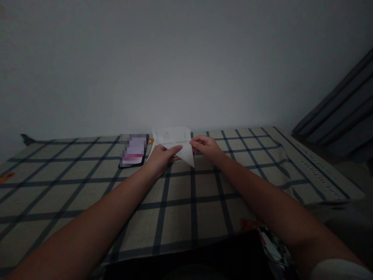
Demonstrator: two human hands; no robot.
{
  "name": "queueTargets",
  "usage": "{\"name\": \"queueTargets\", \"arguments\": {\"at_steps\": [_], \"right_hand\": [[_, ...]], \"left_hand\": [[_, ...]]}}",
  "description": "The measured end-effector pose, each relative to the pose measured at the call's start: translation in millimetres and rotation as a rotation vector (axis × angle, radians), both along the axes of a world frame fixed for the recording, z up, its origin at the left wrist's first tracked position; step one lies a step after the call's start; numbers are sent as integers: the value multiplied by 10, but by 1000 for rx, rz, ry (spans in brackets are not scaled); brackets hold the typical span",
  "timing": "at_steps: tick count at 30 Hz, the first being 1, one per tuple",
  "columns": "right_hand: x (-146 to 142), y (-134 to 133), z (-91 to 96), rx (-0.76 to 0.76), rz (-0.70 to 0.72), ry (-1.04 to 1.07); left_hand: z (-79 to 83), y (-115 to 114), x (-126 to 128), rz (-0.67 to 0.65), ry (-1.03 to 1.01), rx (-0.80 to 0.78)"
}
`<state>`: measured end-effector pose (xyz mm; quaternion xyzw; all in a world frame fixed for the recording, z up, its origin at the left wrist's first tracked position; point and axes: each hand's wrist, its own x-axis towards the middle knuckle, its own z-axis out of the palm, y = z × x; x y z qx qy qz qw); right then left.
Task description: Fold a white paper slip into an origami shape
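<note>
Pinching a printed paper sheet (174,135) over the checked tablecloth (177,190) with left hand (159,158), thumb on top, probably to steady it; holding right hand (206,146) at its right edge, fingertips nearly together, cannot tell whether gripping. Counting two hands, one sheet held, one smartphone (134,149) lying at left, perhaps for elbow room.

Bare left grip (163,156) and right grip (205,147), bare forearms (100,216), pale rounded sleeve edge (339,270) at the right.

Matt paper sheet (174,134) (tablecloth (177,194) equally matt)
</note>
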<state>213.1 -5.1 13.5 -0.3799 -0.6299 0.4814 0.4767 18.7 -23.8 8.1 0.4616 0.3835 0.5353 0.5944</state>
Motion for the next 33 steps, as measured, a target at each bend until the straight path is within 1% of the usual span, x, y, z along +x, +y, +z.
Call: {"name": "queueTargets", "arguments": {"at_steps": [3,6,11,17,27,33], "right_hand": [[2,22,-28,4,3,29],[6,28,-45,40,15,45],[3,-9,-10,48,-3,28],[4,-29,17,73,-13,16],[-9,-37,14,54,-27,25],[-1,-42,9,85,-23,-14]], "left_hand": [[-2,2,3,-9,-35,5],[-6,7,7,30,-17,13],[14,-12,17,57,-10,47],[44,-33,31,71,-13,45],[44,-34,34,92,-23,53],[18,-8,24,102,-9,35]]}}
